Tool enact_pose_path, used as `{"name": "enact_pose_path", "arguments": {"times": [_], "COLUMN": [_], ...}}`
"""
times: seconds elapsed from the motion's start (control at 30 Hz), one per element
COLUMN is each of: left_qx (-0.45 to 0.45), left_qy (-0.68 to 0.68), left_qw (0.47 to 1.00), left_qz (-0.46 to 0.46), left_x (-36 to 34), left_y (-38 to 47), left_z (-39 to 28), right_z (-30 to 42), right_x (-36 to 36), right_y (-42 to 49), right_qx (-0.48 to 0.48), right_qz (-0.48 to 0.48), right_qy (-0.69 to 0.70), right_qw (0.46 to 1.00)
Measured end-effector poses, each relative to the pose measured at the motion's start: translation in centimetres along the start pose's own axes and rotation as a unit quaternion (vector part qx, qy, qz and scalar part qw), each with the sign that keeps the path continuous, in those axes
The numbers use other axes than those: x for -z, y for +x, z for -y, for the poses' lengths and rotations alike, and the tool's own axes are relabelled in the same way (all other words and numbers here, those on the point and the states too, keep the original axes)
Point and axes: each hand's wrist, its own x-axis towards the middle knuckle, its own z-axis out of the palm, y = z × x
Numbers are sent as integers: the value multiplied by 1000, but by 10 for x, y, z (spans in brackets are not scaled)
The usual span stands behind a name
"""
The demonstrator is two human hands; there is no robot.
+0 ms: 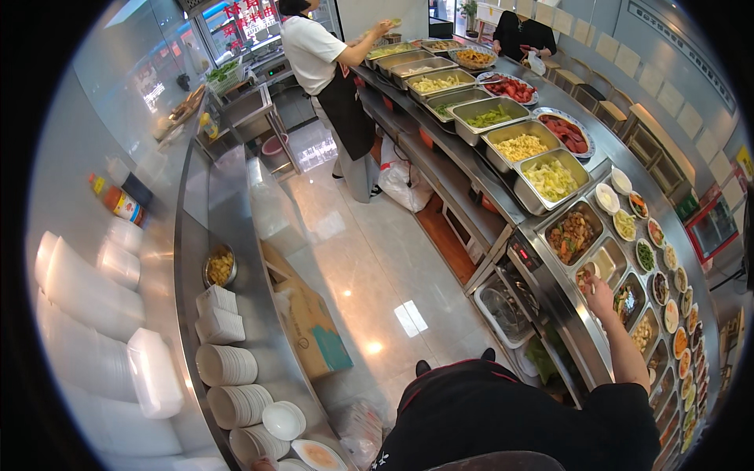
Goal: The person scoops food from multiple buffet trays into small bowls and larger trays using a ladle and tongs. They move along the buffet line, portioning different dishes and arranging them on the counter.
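Note:
My right hand (pixel 599 296) reaches over the steel serving counter and grips something small and pale, perhaps a spoon or bowl, at a food compartment. Just beside it are an almost bare steel pan (pixel 608 262) and a pan of brown stewed food (pixel 570 234). Low at the left, only part of my left hand (pixel 263 465) shows, by stacked white bowls (pixel 252 443) on the side counter; whether it holds anything is not visible. Near it lie a single white bowl (pixel 284 420) and a white dish with orange contents (pixel 320 455).
Deep steel pans (pixel 552 179) of cut vegetables line the far counter, beside plates of red food (pixel 564 133). A co-worker (pixel 330 76) in a dark apron stands there; another person (pixel 523 36) is across it. A cardboard box (pixel 312 329) and a plastic bag (pixel 360 433) lie below the left counter.

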Motion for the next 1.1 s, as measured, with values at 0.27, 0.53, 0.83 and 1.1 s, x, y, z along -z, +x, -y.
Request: {"name": "enact_pose_path", "arguments": {"times": [0.27, 0.53, 0.83, 1.1], "left_qx": [78, 88, -70, -191], "left_qy": [-401, -612, -498, -369], "left_qw": [907, 777, 713, 638], "left_qz": [-105, 122, 488, 648], "left_x": [21, -16, -61, -26], "left_y": [-48, -156, -421, -643], "left_z": [-21, -111, -302, -368], "right_z": [-18, -70, -116, -101], "right_x": [12, 13, 18, 38], "right_y": [4, 17, 19, -15], "right_qx": [-7, -52, 2, 142], "right_qz": [-18, -91, -100, 54], "right_qy": [121, 117, 232, 199], "right_qw": [992, 988, 968, 968]}}
